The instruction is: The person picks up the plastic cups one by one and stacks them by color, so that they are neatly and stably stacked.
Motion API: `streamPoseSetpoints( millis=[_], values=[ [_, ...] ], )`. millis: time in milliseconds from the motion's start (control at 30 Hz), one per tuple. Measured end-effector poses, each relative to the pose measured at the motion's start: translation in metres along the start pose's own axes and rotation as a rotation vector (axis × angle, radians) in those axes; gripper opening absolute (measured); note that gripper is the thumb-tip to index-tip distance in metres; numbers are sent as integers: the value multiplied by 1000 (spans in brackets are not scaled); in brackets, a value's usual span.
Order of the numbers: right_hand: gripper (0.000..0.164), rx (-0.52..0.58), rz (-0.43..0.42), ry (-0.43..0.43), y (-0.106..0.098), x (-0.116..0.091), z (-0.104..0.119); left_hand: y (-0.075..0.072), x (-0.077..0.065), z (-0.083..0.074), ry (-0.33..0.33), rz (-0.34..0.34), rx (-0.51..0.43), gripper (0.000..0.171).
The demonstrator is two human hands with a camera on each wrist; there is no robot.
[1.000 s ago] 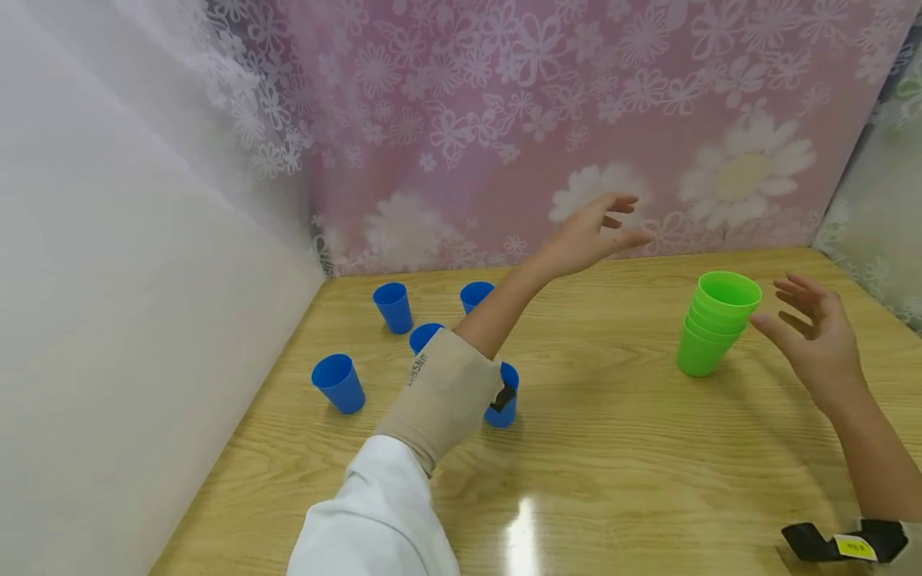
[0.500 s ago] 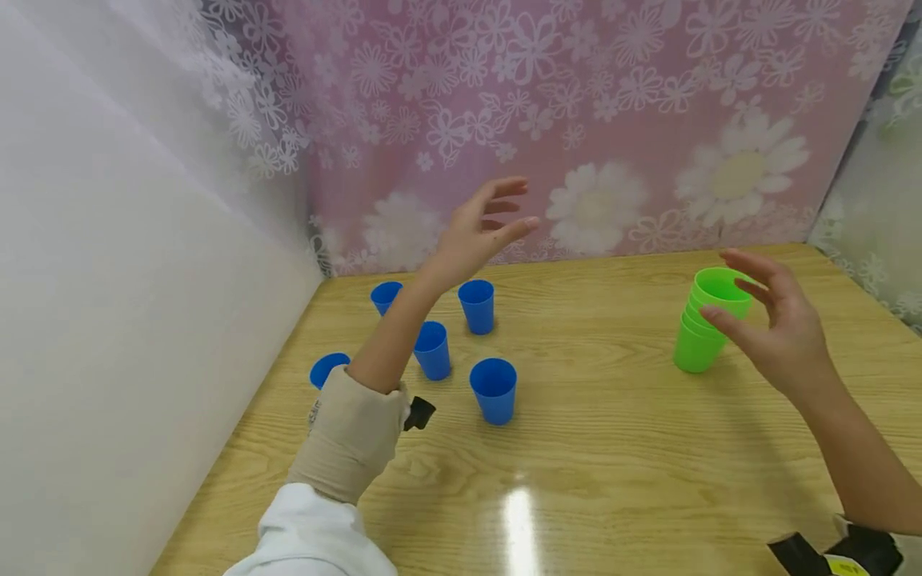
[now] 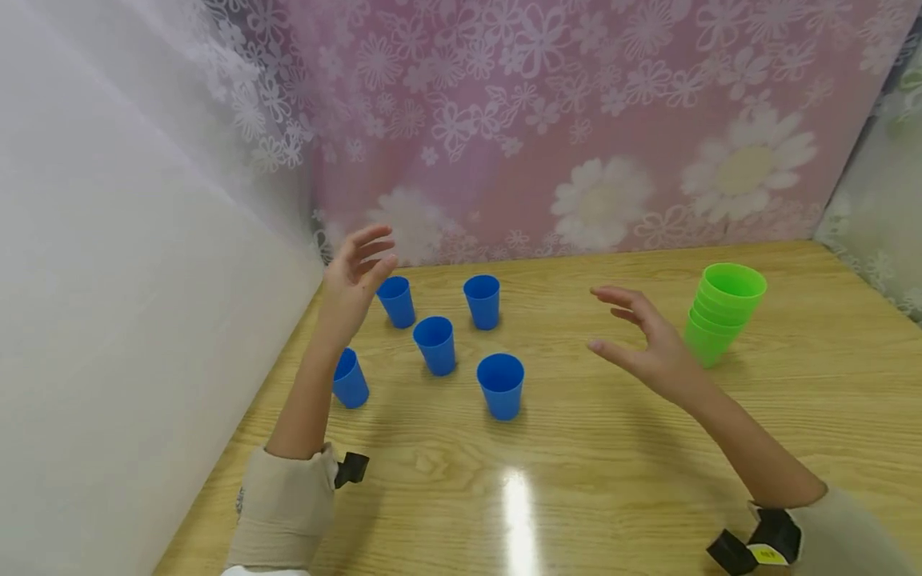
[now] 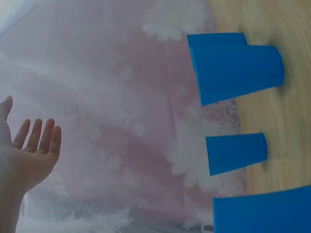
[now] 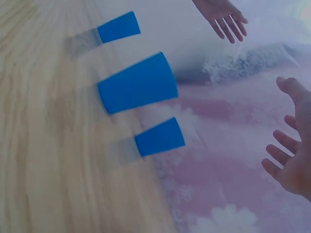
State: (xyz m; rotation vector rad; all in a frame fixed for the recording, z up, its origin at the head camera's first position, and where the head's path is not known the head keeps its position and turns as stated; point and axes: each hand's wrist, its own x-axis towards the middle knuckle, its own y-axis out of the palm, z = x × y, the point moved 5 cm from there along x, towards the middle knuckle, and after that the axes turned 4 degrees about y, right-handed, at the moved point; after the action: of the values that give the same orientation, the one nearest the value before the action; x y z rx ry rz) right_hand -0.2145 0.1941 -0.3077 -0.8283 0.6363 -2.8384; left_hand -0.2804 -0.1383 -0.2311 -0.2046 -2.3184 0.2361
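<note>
Several blue cups stand upright and apart on the left half of the table: a back left cup (image 3: pixel 398 304), a back right cup (image 3: pixel 483 304), a middle cup (image 3: pixel 436 349), a front right cup (image 3: pixel 502 389) and a front left cup (image 3: pixel 351 382) partly hidden by the left forearm. My left hand (image 3: pixel 351 292) is raised over the left cups, fingers relaxed and holding nothing. To the right of the cups my right hand (image 3: pixel 651 344) hovers with thumb and fingers apart, also holding nothing. Behind it stands a stack of green cups (image 3: pixel 723 308), its lower edge overlapped by the hand.
The wooden table (image 3: pixel 591 480) runs back to a pink flowered curtain (image 3: pixel 461 136). A white wall (image 3: pixel 144 280) borders it on the left, and a pale curtain (image 3: pixel 886 200) on the right. Both wrists carry small black cameras.
My left hand has swung from the middle far to the left and lower, uncovering several blue cups. My right hand has moved left, from beside the green stack to in front of it.
</note>
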Motion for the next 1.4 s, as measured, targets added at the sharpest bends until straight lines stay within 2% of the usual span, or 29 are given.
streamPoseSetpoints(
  millis=[100,233,400,533,633,767,933,1100,1267,1333,1400],
  values=[
    [63,0,32,-10,18,3,-2,-19,-13,6,-35,-71,7,38],
    [61,15,75,-16,40,5,0,-37,-31,20,-95,-138,2,38],
    [57,81,133,10,62,5,9,-57,-54,39,-141,-196,-6,36],
    [57,116,171,50,77,7,-7,-71,-74,54,-165,-217,-7,35],
    [57,131,191,73,86,9,-18,-77,-87,58,-190,-224,-7,34],
    [57,123,201,84,93,12,-18,-82,-101,61,-238,-230,10,36],
    [57,114,199,94,97,16,-19,-89,-118,78,-252,-271,31,34],
    [57,129,203,105,101,17,-23,-92,-137,102,-279,-257,0,32],
    [58,124,213,117,106,16,-27,-96,-148,122,-271,-248,-169,36],
    [58,125,215,113,108,16,-29,-96,-149,126,-265,-210,-236,39],
    [59,125,223,106,111,16,-31,-94,-150,127,-281,-139,-236,41]
  ],
)
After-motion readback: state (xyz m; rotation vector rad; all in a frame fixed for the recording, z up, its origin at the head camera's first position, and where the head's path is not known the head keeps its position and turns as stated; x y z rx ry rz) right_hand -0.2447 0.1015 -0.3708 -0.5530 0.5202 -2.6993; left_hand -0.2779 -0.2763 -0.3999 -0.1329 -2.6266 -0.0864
